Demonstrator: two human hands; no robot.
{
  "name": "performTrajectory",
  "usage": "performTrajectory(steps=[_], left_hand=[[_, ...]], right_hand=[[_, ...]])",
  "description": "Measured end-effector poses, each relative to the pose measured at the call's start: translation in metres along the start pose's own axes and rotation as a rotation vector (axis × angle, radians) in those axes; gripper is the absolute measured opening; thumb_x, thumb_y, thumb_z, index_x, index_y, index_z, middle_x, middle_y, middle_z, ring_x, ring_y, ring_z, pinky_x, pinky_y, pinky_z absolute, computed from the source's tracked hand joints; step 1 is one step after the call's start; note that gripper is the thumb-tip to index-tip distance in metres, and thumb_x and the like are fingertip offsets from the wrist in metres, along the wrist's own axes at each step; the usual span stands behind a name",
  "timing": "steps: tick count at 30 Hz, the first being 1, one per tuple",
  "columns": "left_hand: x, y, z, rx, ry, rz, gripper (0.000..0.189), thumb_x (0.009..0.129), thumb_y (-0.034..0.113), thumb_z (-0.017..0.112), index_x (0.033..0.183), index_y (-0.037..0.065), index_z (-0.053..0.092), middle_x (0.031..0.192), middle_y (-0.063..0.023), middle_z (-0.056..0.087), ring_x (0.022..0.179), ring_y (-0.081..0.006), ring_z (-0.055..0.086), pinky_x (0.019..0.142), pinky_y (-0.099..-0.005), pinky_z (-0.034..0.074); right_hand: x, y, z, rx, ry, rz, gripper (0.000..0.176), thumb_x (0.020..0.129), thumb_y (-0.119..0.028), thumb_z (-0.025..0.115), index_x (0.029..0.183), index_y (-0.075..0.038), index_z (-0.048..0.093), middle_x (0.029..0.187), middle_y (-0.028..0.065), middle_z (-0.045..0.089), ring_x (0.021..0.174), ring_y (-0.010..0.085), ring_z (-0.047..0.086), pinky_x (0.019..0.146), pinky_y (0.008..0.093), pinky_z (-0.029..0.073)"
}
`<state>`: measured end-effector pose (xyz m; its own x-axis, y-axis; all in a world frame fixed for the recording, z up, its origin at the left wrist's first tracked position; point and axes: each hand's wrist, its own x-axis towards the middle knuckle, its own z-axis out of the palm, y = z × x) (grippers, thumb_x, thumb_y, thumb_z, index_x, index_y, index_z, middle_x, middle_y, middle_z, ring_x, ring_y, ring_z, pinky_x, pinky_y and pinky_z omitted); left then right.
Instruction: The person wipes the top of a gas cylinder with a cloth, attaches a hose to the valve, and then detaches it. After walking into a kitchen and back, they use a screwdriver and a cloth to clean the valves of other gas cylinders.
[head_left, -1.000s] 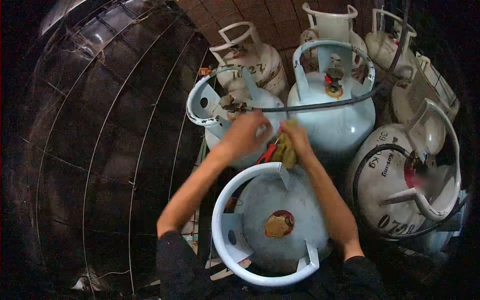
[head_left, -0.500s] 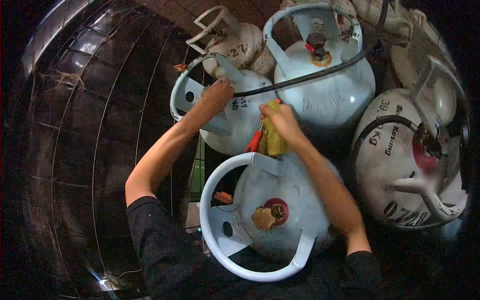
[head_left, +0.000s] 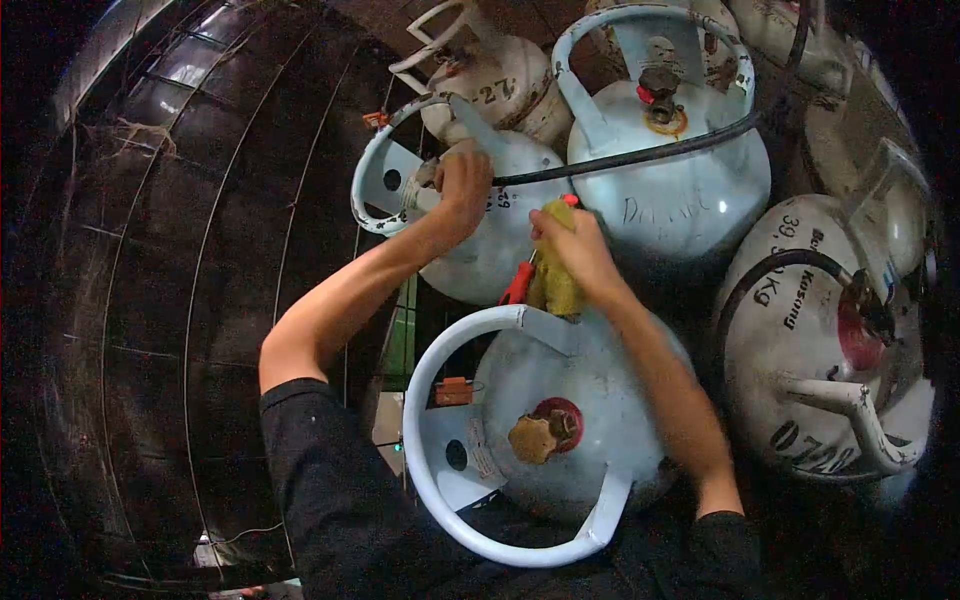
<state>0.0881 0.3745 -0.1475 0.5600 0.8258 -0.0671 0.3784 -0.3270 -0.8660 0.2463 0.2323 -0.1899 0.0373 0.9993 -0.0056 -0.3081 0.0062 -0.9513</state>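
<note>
My left hand [head_left: 464,190] is closed around the end of a black hose [head_left: 640,156], at the valve [head_left: 428,172] of a pale blue gas cylinder [head_left: 490,255]. The fingers hide the joint itself. Gripped in my right hand [head_left: 582,250] is a yellow cloth or sponge [head_left: 560,288]. A red-handled screwdriver [head_left: 517,284] points up along it from the same grip. Directly below is the nearest gas cylinder [head_left: 610,380], with a brass valve [head_left: 535,438] inside its ring collar [head_left: 425,400].
Another blue cylinder [head_left: 670,220] stands behind, with the hose lying across it. At right is a white cylinder [head_left: 770,350] with black writing and its own hose. A smaller cylinder [head_left: 505,85] stands at the back. Dark tiles [head_left: 230,300] fill the left side.
The whole view has shifted slightly, so the cylinders appear further right. My left hand has turned at the valve, its fingers more curled around the hose end. My right hand keeps its hold.
</note>
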Motion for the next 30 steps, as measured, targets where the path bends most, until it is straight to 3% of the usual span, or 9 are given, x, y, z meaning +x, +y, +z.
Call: performTrajectory(steps=[4, 6, 10, 20, 22, 25, 27, 29, 30], left_hand=[[0.024, -0.023, 0.035, -0.410, -0.226, 0.008, 0.025, 0.076, 0.007, 0.055, 0.100, 0.008, 0.060, 0.092, -0.0168, 0.064, 0.085, -0.0326, 0.064, 0.068, -0.0426, 0.053], [0.003, -0.042, 0.026, -0.506, 0.268, 0.313, 0.035, 0.074, 0.003, 0.054, 0.110, 0.005, 0.055, 0.094, -0.0184, 0.063, 0.086, -0.0348, 0.063, 0.072, -0.0443, 0.052], [-0.007, -0.027, -0.005, -0.606, 0.121, -0.020, 0.024, 0.077, 0.007, 0.059, 0.100, 0.001, 0.057, 0.084, -0.0139, 0.065, 0.076, -0.0277, 0.065, 0.061, -0.0379, 0.051], [0.015, 0.021, 0.068, 0.105, 0.306, -0.187, 0.005, 0.080, 0.017, 0.058, 0.083, 0.015, 0.062, 0.080, -0.0001, 0.056, 0.073, -0.0167, 0.060, 0.052, -0.0331, 0.043], [0.017, 0.011, 0.000, -0.110, -0.214, -0.187, 0.006, 0.079, 0.019, 0.058, 0.083, 0.015, 0.059, 0.088, -0.0036, 0.055, 0.085, -0.0205, 0.057, 0.066, -0.0372, 0.043], [-0.011, -0.004, 0.041, 0.220, 0.667, -0.013, 0.023, 0.080, 0.021, 0.054, 0.100, 0.011, 0.055, 0.095, -0.0103, 0.052, 0.101, -0.0288, 0.048, 0.088, -0.0415, 0.038], [-0.028, -0.022, 0.014, 0.206, 0.714, 0.209, 0.031, 0.079, 0.017, 0.053, 0.108, 0.006, 0.056, 0.106, -0.0145, 0.053, 0.104, -0.0309, 0.047, 0.090, -0.0412, 0.037], [0.004, -0.003, 0.087, -0.008, 0.597, 0.141, 0.027, 0.081, 0.017, 0.053, 0.104, 0.004, 0.059, 0.108, -0.0107, 0.054, 0.110, -0.0275, 0.046, 0.088, -0.0386, 0.038], [0.008, -0.008, 0.029, -0.511, -0.018, 0.031, 0.020, 0.080, 0.014, 0.053, 0.095, 0.003, 0.062, 0.103, -0.0110, 0.056, 0.102, -0.0265, 0.052, 0.082, -0.0377, 0.043]], right_hand=[[-0.006, 0.002, 0.001, -0.174, -0.025, -0.147, 0.023, 0.089, -0.023, 0.054, 0.078, -0.004, 0.060, 0.066, 0.0044, 0.058, 0.059, 0.0140, 0.055, 0.056, 0.0323, 0.045], [-0.003, 0.008, 0.008, -0.163, 0.008, -0.160, 0.023, 0.087, -0.024, 0.055, 0.076, -0.004, 0.059, 0.064, 0.0066, 0.058, 0.059, 0.0164, 0.054, 0.056, 0.0337, 0.044], [-0.004, 0.011, 0.010, -0.047, -0.004, -0.213, 0.024, 0.088, -0.024, 0.057, 0.079, -0.003, 0.061, 0.063, 0.0032, 0.057, 0.059, 0.0125, 0.053, 0.055, 0.0320, 0.044], [0.000, 0.014, 0.004, -0.132, 0.062, -0.022, 0.032, 0.084, -0.033, 0.060, 0.075, -0.002, 0.064, 0.068, 0.0074, 0.063, 0.064, 0.0167, 0.059, 0.062, 0.0318, 0.046], [0.000, 0.011, 0.002, -0.124, 0.061, -0.043, 0.031, 0.085, -0.033, 0.060, 0.076, -0.003, 0.065, 0.069, 0.0074, 0.064, 0.066, 0.0169, 0.060, 0.064, 0.0325, 0.046], [0.003, 0.013, 0.003, -0.203, 0.103, -0.035, 0.030, 0.085, -0.032, 0.059, 0.077, -0.003, 0.065, 0.070, 0.0081, 0.064, 0.067, 0.0178, 0.061, 0.063, 0.0324, 0.046], [0.003, 0.018, 0.002, -0.092, 0.032, -0.131, 0.031, 0.085, -0.032, 0.059, 0.075, -0.003, 0.064, 0.065, 0.0069, 0.061, 0.061, 0.0153, 0.058, 0.057, 0.0320, 0.044], [0.001, 0.016, 0.001, -0.167, 0.004, -0.143, 0.026, 0.086, -0.026, 0.057, 0.078, -0.002, 0.063, 0.066, 0.0066, 0.061, 0.060, 0.0151, 0.056, 0.055, 0.0326, 0.044], [0.014, 0.042, 0.005, -0.164, 0.055, -0.159, 0.021, 0.085, -0.022, 0.057, 0.079, -0.003, 0.063, 0.067, 0.0062, 0.061, 0.059, 0.0166, 0.056, 0.054, 0.0331, 0.044]])
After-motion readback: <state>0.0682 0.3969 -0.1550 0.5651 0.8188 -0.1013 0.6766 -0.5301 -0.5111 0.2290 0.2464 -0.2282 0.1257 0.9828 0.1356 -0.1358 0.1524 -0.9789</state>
